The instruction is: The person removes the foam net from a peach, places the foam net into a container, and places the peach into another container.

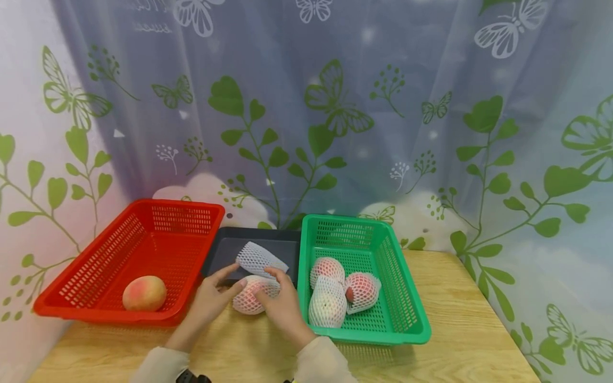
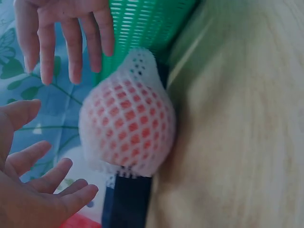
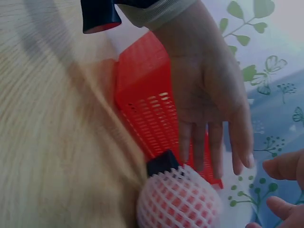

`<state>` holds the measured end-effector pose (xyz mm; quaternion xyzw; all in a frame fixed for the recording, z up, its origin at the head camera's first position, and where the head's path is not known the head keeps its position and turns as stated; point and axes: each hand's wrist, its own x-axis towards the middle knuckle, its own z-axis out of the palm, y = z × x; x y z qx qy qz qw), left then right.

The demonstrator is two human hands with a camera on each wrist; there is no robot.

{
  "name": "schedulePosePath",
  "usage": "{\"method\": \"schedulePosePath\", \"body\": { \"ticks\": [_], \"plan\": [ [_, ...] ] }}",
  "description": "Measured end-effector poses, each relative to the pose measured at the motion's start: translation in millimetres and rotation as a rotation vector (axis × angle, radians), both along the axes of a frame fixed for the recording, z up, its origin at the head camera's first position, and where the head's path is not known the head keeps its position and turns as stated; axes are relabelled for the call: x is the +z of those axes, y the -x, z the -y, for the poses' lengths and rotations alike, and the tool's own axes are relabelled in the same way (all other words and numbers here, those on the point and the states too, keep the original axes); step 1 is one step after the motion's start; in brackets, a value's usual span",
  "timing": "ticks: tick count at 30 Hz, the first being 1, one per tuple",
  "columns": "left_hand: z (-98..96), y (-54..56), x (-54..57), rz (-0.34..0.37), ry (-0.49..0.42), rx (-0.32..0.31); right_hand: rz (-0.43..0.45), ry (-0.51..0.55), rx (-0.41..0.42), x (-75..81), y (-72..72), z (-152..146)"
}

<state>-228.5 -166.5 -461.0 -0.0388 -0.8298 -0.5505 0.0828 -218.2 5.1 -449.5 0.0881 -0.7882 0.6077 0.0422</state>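
Note:
A peach in a white foam net (image 1: 249,300) sits on the table at the front edge of a dark grey tray. My left hand (image 1: 209,299) is at its left and my right hand (image 1: 282,304) at its right. In the left wrist view both hands stand apart from the netted peach (image 2: 128,123), the left hand (image 2: 35,185) with fingers spread and the right hand (image 2: 66,23) with fingers hanging straight. The right wrist view has the left hand (image 3: 209,95) with extended fingers above the netted peach (image 3: 178,202). A loose foam net (image 1: 257,259) lies in the tray (image 1: 225,250).
To the left, a red basket (image 1: 177,255) holds one bare peach (image 1: 145,293). A green basket (image 1: 383,330) on the right contains several fruits in foam nets (image 1: 328,306). The wooden table (image 1: 445,319) ends at a patterned curtain (image 1: 287,133) behind the baskets.

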Motion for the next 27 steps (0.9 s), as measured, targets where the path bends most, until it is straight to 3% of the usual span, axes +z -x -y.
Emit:
{"method": "schedulePosePath", "body": {
  "ticks": [4,10,16,23,27],
  "plan": [
    [-2.0,5.0,-10.1,0.030,-0.057,0.000,-0.048,-0.129,-0.057,-9.1,0.4,10],
    [-6.8,8.0,-22.5,0.032,-0.076,0.003,-0.157,-0.235,-0.112,-24.5,0.3,15],
    [-7.8,5.6,-32.2,0.038,-0.109,-0.023,-0.185,-0.253,-0.129,-36.2,-0.8,15],
    [-7.5,7.5,-44.7,0.060,-0.156,-0.011,-0.265,-0.308,-0.187,-50.6,0.1,13],
    [-5.8,6.7,-47.9,0.063,-0.209,-0.042,-0.279,-0.249,-0.170,-58.7,2.2,11]
  ]
}}
